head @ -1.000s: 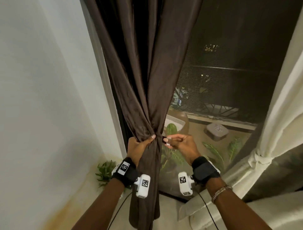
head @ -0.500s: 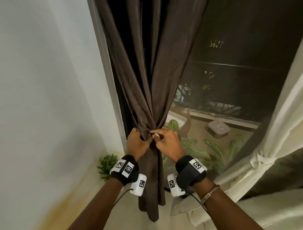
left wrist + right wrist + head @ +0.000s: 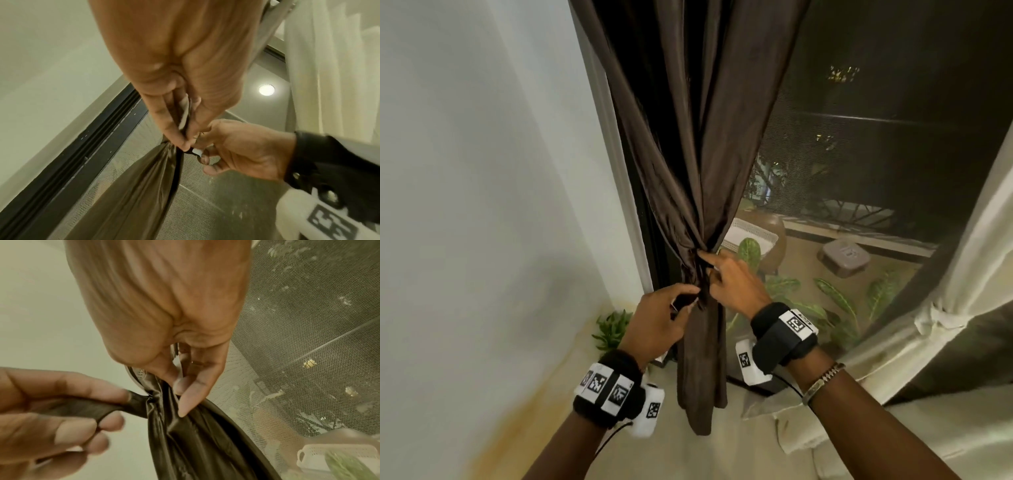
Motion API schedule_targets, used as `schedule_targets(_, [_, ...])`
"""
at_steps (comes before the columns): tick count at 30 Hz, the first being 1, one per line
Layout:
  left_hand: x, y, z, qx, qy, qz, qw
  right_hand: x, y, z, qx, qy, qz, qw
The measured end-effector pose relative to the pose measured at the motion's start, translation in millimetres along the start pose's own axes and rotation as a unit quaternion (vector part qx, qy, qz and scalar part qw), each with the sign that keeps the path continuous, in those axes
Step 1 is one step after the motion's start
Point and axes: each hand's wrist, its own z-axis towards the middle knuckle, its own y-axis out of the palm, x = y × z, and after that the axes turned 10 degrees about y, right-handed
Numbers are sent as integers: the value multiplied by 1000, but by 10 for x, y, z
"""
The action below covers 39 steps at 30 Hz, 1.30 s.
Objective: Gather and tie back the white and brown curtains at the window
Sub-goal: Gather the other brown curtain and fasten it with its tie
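— Brown satin fills the middle: the brown curtain (image 3: 688,144) is bunched to a narrow waist beside the window frame, and both hands sit right at that waist. What can't you make out?

— The top of the curtain is cut off by the frame edge, and the fastening at the waist is mostly covered by fingers. In the left wrist view a small white piece shows between the fingertips, too small to name.

— And the hands?

— The left hand (image 3: 659,325) is nearest, wrist low, thumb and fingers curled and pinching a dark tie band (image 3: 86,408) that runs sideways from the gathered cloth. The right wrist view shows the band taut between those fingers and the bunch.

— The right one?

— The right hand (image 3: 736,284) reaches in from the other side, a little higher, forefinger stretched along the folds and the other fingers bent, gripping the gathered curtain at the waist.

— Farther off?

— The white curtain (image 3: 969,267) hangs at the right edge, already cinched by a knot, partly cut off. Behind the mesh screen (image 3: 876,164) the leafy plants (image 3: 835,301) and a white basket (image 3: 751,233) are dim and hazy.
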Motion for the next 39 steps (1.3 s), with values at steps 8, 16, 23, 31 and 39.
schedule_targets(8, [-51, 12, 225, -138, 59, -23, 988, 289, -53, 44, -33, 8, 71, 997])
schedule_targets(16, [-41, 124, 547, -30, 177, 172, 969, 381, -134, -62, 13, -16, 111, 994])
schedule_targets(23, [-90, 173, 643, 51, 13, 114, 992, 396, -194, -118, 99, 57, 232, 966])
schedule_targets(31, [-131, 226, 715, -49, -32, 71, 996, 216, -22, -171, 134, 54, 207, 968])
schedule_targets(39, [-163, 223, 615, 36, -25, 123, 992, 88, -12, -322, 125, 17, 227, 966])
